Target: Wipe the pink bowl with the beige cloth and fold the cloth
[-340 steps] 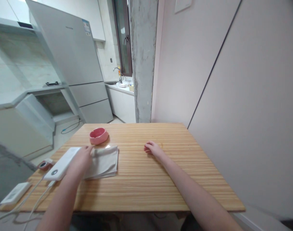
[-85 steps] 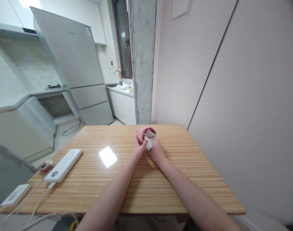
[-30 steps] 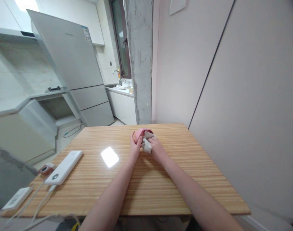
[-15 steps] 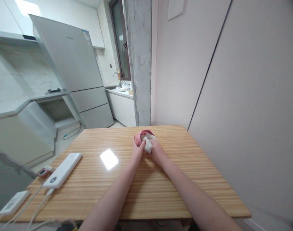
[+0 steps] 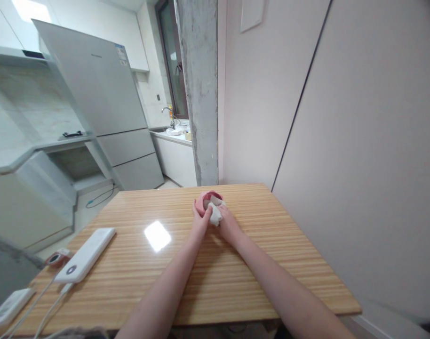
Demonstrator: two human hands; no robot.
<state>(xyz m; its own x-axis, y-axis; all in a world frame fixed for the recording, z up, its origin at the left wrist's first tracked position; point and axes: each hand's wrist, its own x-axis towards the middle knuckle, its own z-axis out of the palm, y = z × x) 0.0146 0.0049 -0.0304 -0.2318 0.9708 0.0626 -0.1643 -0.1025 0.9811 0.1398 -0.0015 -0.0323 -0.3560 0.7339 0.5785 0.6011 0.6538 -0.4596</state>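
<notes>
A small pink bowl (image 5: 200, 203) is tipped toward me near the far edge of the wooden table (image 5: 187, 282). My left hand (image 5: 200, 220) closes on its left side, with the thumb reaching over the front rim. A crumpled whitish cloth (image 5: 215, 215) is partly inside the bowl and hangs out over its front. My right hand (image 5: 229, 223) is closed on the cloth at the bowl's right side; most of its fingertips are hidden. Whether the cloth is fabric or paper I cannot tell.
On the left of the table lie a white power bank (image 5: 86, 255) with cables, a small reddish-brown round item (image 5: 56, 259) and a white block (image 5: 10, 308). Beyond the table stand a grey fridge (image 5: 91, 84), a concrete pillar (image 5: 203, 94) and a pale wall (image 5: 359, 141).
The view has shifted slightly, so the whole scene sits a little further left. Both hands keep their places on the bowl and cloth, with hardly any visible movement.
</notes>
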